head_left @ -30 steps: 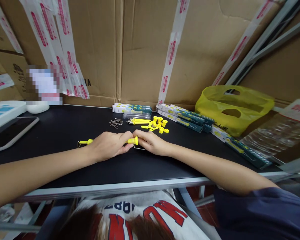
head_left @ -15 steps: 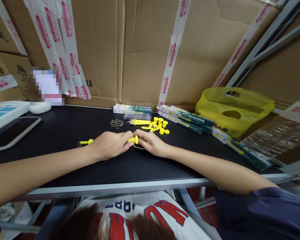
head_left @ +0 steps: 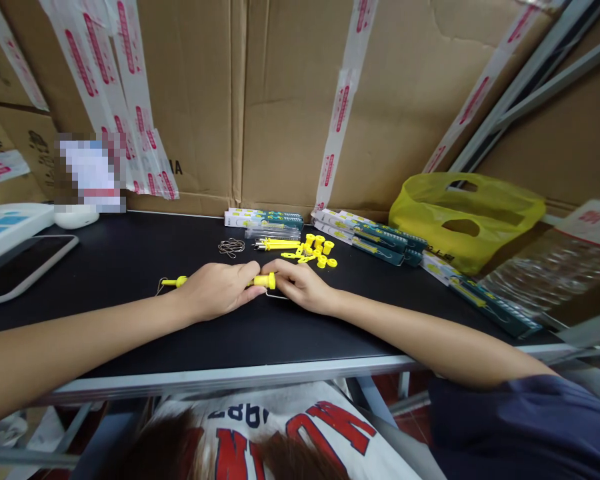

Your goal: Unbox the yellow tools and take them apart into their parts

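Note:
A tubular spring scale (head_left: 264, 280) with yellow ends lies level between my two hands, just above the black tabletop. My left hand (head_left: 219, 288) is wrapped round its middle. From the left side of that fist sticks a yellow end with a wire loop (head_left: 173, 283). My right hand (head_left: 300, 283) has its fingers closed at the yellow collar on the other end, where a bent metal hook (head_left: 277, 296) shows below the fingertips. Just behind lie yellow caps and small parts (head_left: 322, 251), yellow rods (head_left: 280, 245), clear tubes (head_left: 273, 232) and a bunch of wire hooks (head_left: 231, 248).
Printed narrow boxes (head_left: 365, 233) lie at the back and right, near a yellow plastic bag (head_left: 460, 220) and a large clear bottle (head_left: 545, 273). At left are a phone (head_left: 25, 267) and a white power strip (head_left: 15, 223). Cardboard (head_left: 285, 107) walls the back.
A little more of the yellow collar shows between my hands, as my left thumb and fingers sit slightly further left. The view has shifted slightly.

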The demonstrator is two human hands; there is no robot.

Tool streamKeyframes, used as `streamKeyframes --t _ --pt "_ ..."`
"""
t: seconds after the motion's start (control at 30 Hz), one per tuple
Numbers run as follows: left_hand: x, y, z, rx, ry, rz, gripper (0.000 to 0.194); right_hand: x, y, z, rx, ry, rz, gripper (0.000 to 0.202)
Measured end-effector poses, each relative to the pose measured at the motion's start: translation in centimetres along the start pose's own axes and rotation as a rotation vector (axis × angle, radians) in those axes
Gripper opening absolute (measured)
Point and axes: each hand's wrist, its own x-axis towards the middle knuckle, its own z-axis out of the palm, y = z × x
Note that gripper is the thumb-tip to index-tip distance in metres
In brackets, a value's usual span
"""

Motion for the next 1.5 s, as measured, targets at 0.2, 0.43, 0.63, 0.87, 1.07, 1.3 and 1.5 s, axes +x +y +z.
streamKeyframes --t 0.2,0.43,0.63,0.87,1.07,1.3,1.5 --pt "-0.1 -0.1 0.3 0.011 0.008 -0.028 0.038 0.4 -0.1 0.0 0.043 -0.001 0.045 0.019" --pt "0.0 0.1 0.0 0.0 -0.057 -0.094 0.035 0.7 0.0 -0.2 -0.022 -0.04 0.081 0.022" --pt "0.0 -0.4 0.1 0.032 -0.033 -0.155 0.039 0.6 -0.1 -0.3 0.104 0.016 0.158 0.011" --pt "0.0 -0.7 0.5 0.016 0.012 -0.166 0.038 0.4 -0.2 -0.3 0.162 0.025 0.225 0.012" --pt "0.1 -0.6 0.4 -0.029 0.036 -0.127 0.031 0.5 0.2 -0.7 0.008 -0.067 0.285 0.016" --pt "0.3 -1.1 0.7 -0.107 0.063 0.041 0.031 0.5 0.1 -0.5 -0.114 -0.071 0.345 0.018" --pt "0.3 -1.3 1.0 -0.125 0.057 0.104 0.028 0.7 0.0 -0.7 -0.142 -0.059 0.378 0.018"
